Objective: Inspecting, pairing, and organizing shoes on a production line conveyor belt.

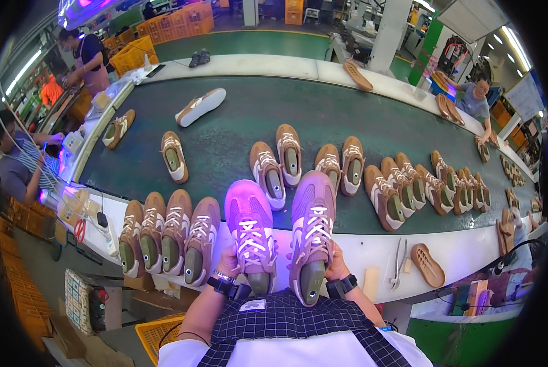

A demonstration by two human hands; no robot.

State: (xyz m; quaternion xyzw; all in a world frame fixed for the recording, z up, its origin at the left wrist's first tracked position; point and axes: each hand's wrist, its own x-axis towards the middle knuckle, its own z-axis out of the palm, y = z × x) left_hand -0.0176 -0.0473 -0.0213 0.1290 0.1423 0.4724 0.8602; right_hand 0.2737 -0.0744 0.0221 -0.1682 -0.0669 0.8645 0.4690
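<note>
My left hand (229,262) grips a brown sneaker (250,211) with white laces, lit purple, around its heel end. Gripped the same way, a matching sneaker (314,214) is in my right hand (337,264). Both are held side by side over the white ledge, toes pointing away, with an olive-green shoe last showing in each opening. Most of my fingers are behind the shoes. Left of my left hand, several like sneakers (175,229) stand in a row on the ledge. Just beyond the held pair, two more sneakers (266,171) (288,153) stand on the belt.
The dark green belt (225,140) carries more sneakers (384,196) to the right and a tipped one (201,107) at far left. On the right ledge lie metal tongs (399,264) and a tan sole (427,265). Red scissors (79,227) lie left. Co-workers sit around the line.
</note>
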